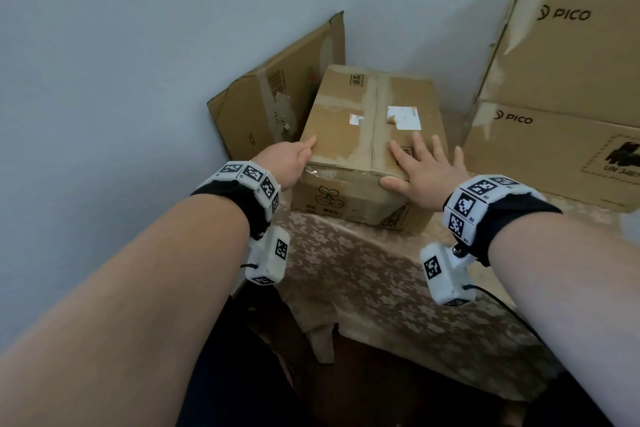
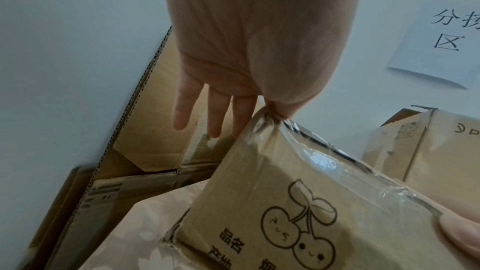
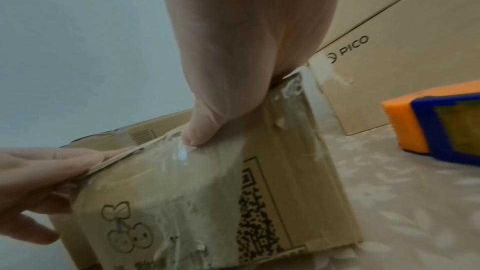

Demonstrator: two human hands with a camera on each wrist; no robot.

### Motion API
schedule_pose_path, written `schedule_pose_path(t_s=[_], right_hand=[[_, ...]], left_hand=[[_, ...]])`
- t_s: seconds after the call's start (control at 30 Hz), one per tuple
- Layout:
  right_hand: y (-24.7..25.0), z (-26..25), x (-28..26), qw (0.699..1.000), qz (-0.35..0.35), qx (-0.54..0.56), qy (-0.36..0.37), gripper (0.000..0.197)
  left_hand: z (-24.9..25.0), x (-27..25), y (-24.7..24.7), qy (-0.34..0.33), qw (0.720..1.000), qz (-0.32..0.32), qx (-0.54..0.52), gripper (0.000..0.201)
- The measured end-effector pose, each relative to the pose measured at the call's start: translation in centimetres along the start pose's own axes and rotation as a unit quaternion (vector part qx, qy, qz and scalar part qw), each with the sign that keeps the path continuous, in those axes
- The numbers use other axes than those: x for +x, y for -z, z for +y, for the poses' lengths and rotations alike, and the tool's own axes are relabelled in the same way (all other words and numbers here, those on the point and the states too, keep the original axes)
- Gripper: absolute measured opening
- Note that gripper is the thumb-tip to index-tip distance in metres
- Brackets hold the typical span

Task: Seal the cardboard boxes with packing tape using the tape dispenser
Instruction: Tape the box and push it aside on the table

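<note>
A worn cardboard box (image 1: 360, 121) with a cherry print and old clear tape stands on the table near the wall corner, its top flaps closed. My left hand (image 1: 292, 158) is at its near-left corner, thumb on top and straight fingers (image 2: 215, 114) down the left side. My right hand (image 1: 427, 168) lies flat on the top near the right edge, with its thumb (image 3: 197, 134) over the front edge. An orange and blue tape dispenser (image 3: 441, 126) lies on the table to the right of the box (image 3: 207, 192), seen only in the right wrist view.
A flattened carton (image 1: 277, 90) leans on the wall behind the box. Two stacked PICO boxes (image 1: 571, 55) stand at the right. The table (image 1: 363, 288) has a beige floral cloth and its near corner faces me. A paper sign (image 2: 441, 44) hangs on the wall.
</note>
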State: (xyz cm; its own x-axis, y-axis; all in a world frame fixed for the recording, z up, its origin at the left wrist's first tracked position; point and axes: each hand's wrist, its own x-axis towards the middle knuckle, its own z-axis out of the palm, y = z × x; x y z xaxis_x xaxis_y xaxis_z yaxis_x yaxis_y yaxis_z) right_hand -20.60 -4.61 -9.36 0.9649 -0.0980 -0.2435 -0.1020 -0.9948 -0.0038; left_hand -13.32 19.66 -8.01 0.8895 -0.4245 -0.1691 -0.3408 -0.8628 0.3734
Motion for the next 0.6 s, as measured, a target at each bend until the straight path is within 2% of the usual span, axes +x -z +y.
schedule_pose_path(t_s=[0.1,0.2,0.27,0.47,0.6], right_hand=[[0.0,1.2,-0.9,0.999,-0.007,0.014,-0.034,0.076],[-0.2,2.0,-1.4,0.998,-0.015,0.046,-0.046,0.077],[-0.2,2.4,-1.3,0.997,-0.024,0.063,-0.044,0.078],[0.0,2.9,-0.8,0.994,-0.05,0.082,-0.044,0.089],[0.1,2.8,0.0,0.995,-0.033,0.085,-0.051,0.089]], left_hand=[[0.5,-0.3,-0.1,0.007,1.0,-0.009,0.0,0.053],[0.9,-0.6,-0.1,0.014,0.999,-0.026,0.02,0.074],[1.2,-0.7,0.0,0.018,0.998,-0.026,0.052,0.079],[2.5,0.2,1.1,0.042,0.984,-0.032,0.169,0.074],[3.6,1.3,0.9,0.012,0.973,0.014,0.228,0.056]])
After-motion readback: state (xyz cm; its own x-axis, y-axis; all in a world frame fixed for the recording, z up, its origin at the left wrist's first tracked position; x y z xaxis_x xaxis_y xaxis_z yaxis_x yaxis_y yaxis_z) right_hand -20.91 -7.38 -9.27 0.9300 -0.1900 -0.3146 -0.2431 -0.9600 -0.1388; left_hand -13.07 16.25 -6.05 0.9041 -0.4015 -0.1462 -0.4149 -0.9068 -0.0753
